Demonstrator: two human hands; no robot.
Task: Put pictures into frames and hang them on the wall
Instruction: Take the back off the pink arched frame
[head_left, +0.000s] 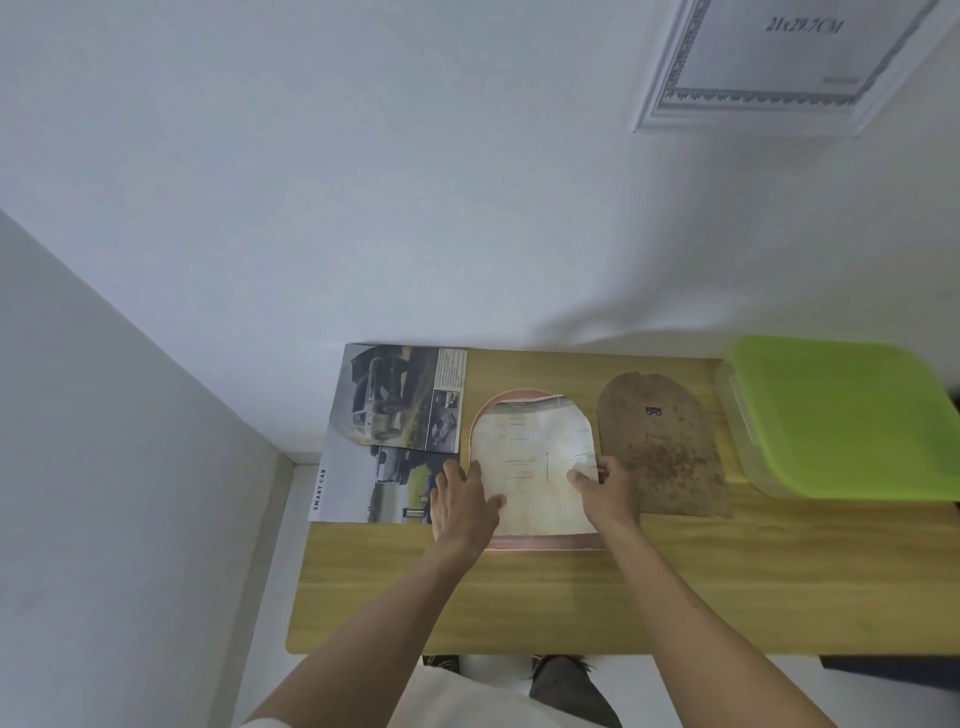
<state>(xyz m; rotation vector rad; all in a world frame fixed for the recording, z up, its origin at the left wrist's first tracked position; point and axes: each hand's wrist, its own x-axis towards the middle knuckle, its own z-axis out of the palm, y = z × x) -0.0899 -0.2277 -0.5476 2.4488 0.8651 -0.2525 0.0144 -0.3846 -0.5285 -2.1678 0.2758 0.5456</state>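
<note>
Arched picture (535, 467) over arched frame (545, 544); left hand (462, 499) flat on it, grip released; right hand (610, 491) pinching its edge

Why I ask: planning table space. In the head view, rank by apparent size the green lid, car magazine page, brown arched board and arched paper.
1. green lid, though cropped at the edge.
2. car magazine page.
3. brown arched board and arched paper: alike; paper partly covered.
</note>
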